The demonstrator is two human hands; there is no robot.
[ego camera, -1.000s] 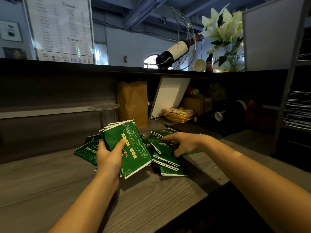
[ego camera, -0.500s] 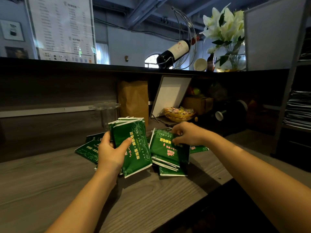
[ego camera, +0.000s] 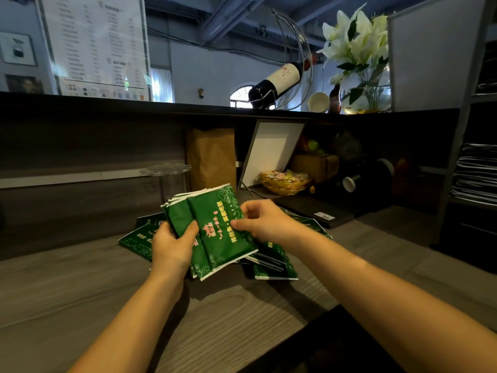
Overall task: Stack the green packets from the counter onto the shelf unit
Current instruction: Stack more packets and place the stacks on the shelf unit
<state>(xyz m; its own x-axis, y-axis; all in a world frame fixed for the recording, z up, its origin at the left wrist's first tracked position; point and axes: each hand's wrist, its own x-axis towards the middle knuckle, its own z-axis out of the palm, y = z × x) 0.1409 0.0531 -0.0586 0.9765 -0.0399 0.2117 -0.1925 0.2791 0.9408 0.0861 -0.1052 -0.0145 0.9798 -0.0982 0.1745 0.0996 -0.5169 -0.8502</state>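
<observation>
Since last frame: right hand [ego camera: 265,223] has brought its green packet [ego camera: 217,224] onto the fanned stack [ego camera: 178,211] gripped in left hand [ego camera: 172,246]; right pinches it. Loose packets [ego camera: 277,265] lie beneath, toward the desk [ego camera: 80,305] far edge. Likely best: square edges before gathering more

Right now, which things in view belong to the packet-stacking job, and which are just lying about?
Job: held green packets, gripped by left hand, pinched by right hand; loose green packets on the counter; shelf unit at right.
Lying about: wine bottle, lilies, brown paper bag, sweets basket, paper cup.
</observation>
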